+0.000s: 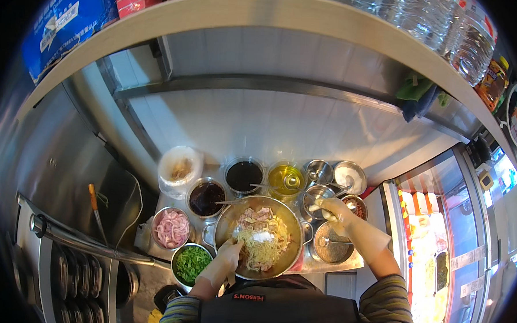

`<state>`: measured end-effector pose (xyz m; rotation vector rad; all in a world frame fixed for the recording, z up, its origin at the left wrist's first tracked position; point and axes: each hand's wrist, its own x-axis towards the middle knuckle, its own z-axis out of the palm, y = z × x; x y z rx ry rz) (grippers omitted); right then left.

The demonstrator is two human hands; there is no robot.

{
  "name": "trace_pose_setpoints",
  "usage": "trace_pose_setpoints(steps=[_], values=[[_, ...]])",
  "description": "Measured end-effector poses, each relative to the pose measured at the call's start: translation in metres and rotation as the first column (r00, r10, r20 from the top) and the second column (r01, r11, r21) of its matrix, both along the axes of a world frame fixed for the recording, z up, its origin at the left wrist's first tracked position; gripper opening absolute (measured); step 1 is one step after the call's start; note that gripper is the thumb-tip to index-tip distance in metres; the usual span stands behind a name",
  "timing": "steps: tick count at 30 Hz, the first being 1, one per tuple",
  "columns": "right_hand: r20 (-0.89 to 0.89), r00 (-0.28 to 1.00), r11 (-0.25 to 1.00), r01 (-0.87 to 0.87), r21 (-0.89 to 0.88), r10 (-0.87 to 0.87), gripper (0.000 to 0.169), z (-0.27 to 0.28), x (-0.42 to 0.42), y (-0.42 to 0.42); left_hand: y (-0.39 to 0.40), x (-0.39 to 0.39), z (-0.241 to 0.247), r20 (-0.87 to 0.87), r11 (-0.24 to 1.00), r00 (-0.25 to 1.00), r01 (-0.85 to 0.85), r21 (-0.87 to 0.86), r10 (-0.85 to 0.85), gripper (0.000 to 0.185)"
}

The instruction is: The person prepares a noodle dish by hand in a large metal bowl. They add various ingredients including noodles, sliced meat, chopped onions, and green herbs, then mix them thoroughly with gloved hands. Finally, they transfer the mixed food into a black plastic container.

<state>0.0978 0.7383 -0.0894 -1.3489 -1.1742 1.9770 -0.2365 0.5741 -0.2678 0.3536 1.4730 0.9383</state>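
Observation:
My left hand (227, 256), in a thin translucent glove, grips the left front rim of a wide metal pot (295, 254). Inside are pieces of raw-looking meat (258, 215), pale yellow shreds (259, 250) and a mound of white powder (263, 236). To the right of the pot, my gloved right hand (332, 211) is above small metal containers, its fingers closed around a thin metal ladle handle. That handle appears to run to the round ladle bowl (291, 180) at the tub of yellow oil (277, 173); the fingers partly hide its end.
Around the pot stand tubs of dark liquid (244, 176) and dark sauce (205, 198), sliced pink onions (171, 229), chopped greens (192, 262), white powder (346, 176) and brown seasoning (332, 251). A shelf edge (256, 5) crosses above. At right is a lit display case (428, 247).

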Motion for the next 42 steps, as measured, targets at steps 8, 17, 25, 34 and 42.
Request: trace_pose_setpoints(steps=[8, 17, 25, 34, 42], values=[[0.511, 0.826, 0.870, -0.416, 0.266, 0.239, 0.036, -0.014, -0.005, -0.082, 0.001, 0.004, 0.013, 0.086, 1.000, 0.996, -0.014, 0.006, 0.014, 0.038], [0.700, 0.713, 0.809, -0.398, 0.433, -0.023, 0.032, -0.033, -0.011, -0.051, -0.003, -0.010, -0.036, -0.327, 0.966, 0.921, 0.248, 0.077, -0.211, 0.042], [0.629, 0.771, 0.887, -0.219, 0.406, -0.097, 0.031, -0.085, -0.023, 0.055, -0.019, -0.011, 0.001, -0.913, 0.630, 0.086, 0.749, -0.204, -0.398, 0.047], [0.956, 0.265, 0.580, -0.762, 0.288, -0.127, 0.046, -0.101, -0.026, 0.091, -0.033, 0.006, -0.016, -0.581, 0.862, 0.704, 0.506, 0.006, -0.409, 0.052], [0.815, 0.357, -0.147, -0.934, 0.326, -0.457, 0.037, -0.053, -0.161, 0.133, -0.032, 0.013, -0.143, -0.429, 0.972, 0.891, 0.211, 0.102, -0.149, 0.047]])
